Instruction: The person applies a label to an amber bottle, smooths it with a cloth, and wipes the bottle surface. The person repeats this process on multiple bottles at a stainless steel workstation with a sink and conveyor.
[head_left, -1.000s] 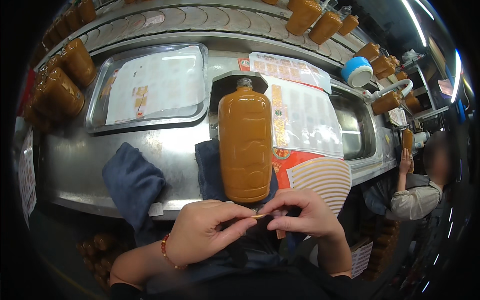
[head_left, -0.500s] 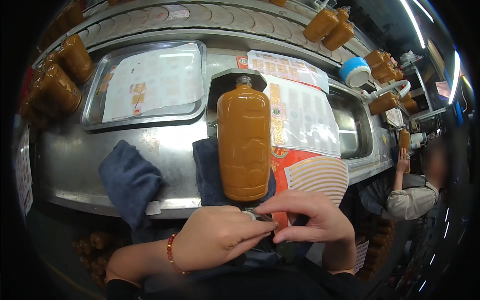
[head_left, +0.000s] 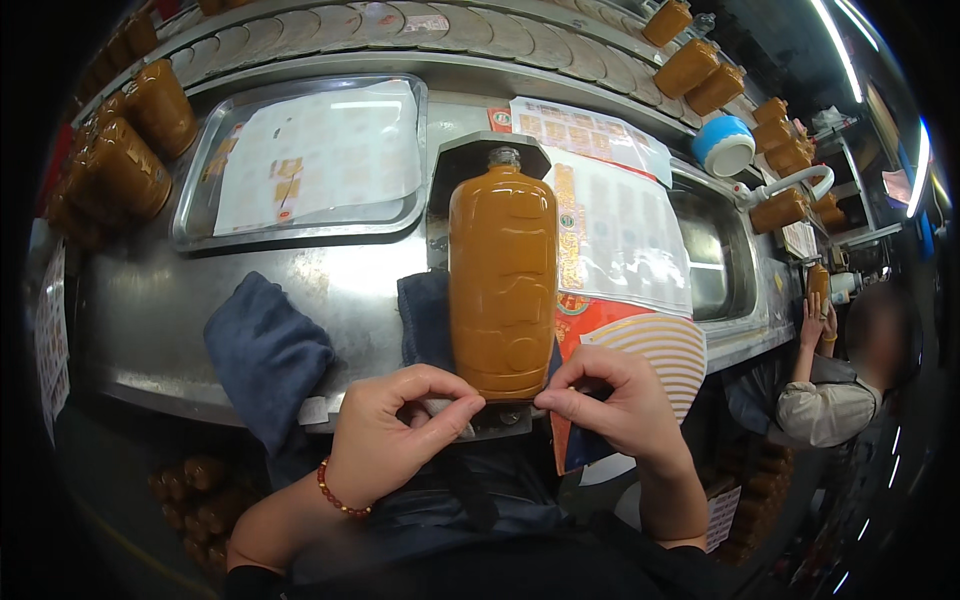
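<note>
A large flat-sided bottle (head_left: 503,290), filled or coated orange-brown with a clear glass neck, lies on its back in front of me. Its base points at me, its neck away. At the near end, my left hand (head_left: 405,415) pinches thumb against forefinger by the left corner of the base. My right hand (head_left: 615,400) makes the same pinch at the right corner. A thin strip seems to stretch between the fingertips along the base; its detail is too small to tell. Something pale shows under my left fingers. A dark blue cloth (head_left: 424,318) lies beneath the bottle.
Left are a folded blue cloth (head_left: 268,345) and a metal tray (head_left: 185,215) with label sheets. Right of the bottle lie white sheets (head_left: 635,240) and a sheet of curved gold strips (head_left: 655,350), then a sink (head_left: 715,250). Brown bottles (head_left: 130,165) stand left. A co-worker (head_left: 825,400) is far right.
My hands were close together below the bottle, fingers nearly meeting. They have parted and risen to the two corners of its base. The view has shifted slightly.
</note>
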